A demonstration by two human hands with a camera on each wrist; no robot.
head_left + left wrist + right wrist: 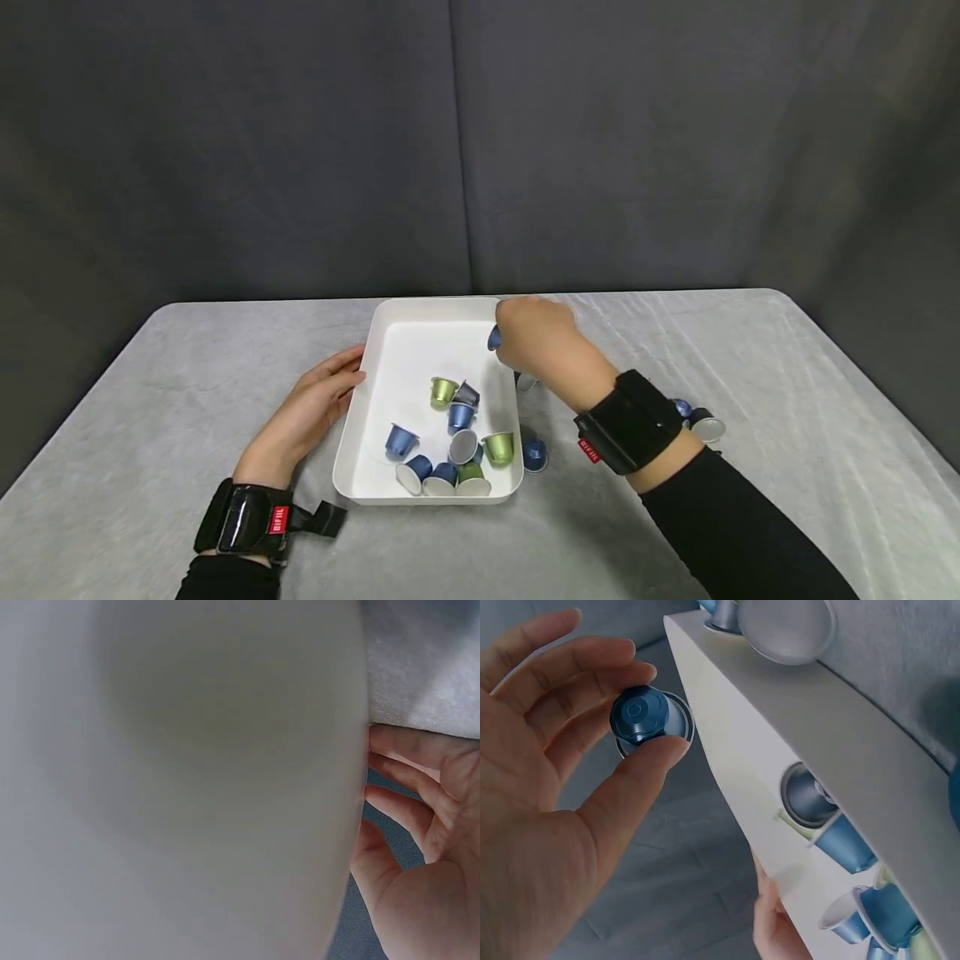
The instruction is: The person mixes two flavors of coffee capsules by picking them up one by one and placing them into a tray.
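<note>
My right hand (536,337) is over the far right corner of the white tray (390,333). Thumb and fingertips (641,671) pinch one blue capsule (646,718); in the head view only its edge (493,338) shows at the fingertips, just above the tray's right wall. The remaining fingers of this hand are loosely spread.

My left hand (315,400) lies flat on the table (150,400), fingers straight, fingertips (382,739) touching the tray's left outer wall. It holds nothing.

Inside the tray, a cluster of capsules lies toward the near right part: green ones (442,390), blue ones (401,440), and a grey one (467,393), most of them tipped on their sides.

Outside the tray, on the table: one blue capsule (534,454) just beside the near right corner, one silver-ended capsule (525,382) against the right wall under my hand, and two more (701,421) beyond my right wrist, partly hidden by the wrist strap (630,421).
</note>
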